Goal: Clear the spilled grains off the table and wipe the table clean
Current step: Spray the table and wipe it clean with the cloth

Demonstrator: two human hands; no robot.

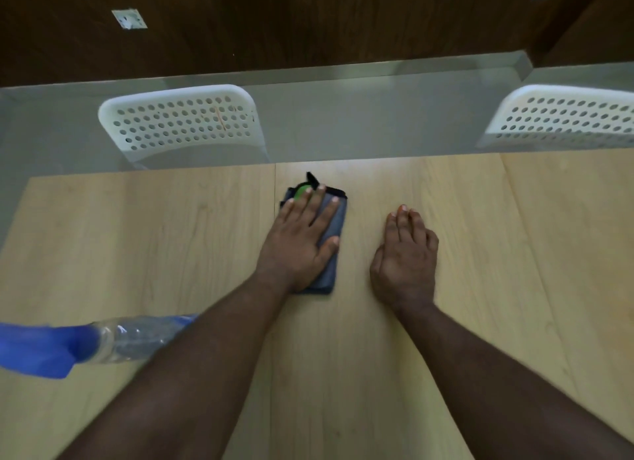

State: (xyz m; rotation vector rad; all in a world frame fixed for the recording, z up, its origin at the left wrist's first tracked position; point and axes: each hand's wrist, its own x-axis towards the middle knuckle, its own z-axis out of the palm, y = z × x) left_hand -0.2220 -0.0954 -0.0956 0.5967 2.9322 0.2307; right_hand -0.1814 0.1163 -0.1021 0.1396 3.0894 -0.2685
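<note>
Head view — left hand (pixel 302 240) flat, fingers spread, pressing folded cloth (pixel 331 253), right hand (pixel 406 257) released, resting on table (pixel 480 240).

Two hands on a light wooden table (pixel 480 288), seen from above.
The left hand (pixel 302 240) lies flat, fingers spread, pressing a folded grey cloth (pixel 334 240) with a green patch and black edging at its far end. The right hand (pixel 406 253) rests palm down on the bare wood just right of the cloth, fingers together. A clear plastic bottle (pixel 137 339) with blue parts lies at near left. Two white perforated chairs (pixel 178 123) stand beyond the far edge.
</note>
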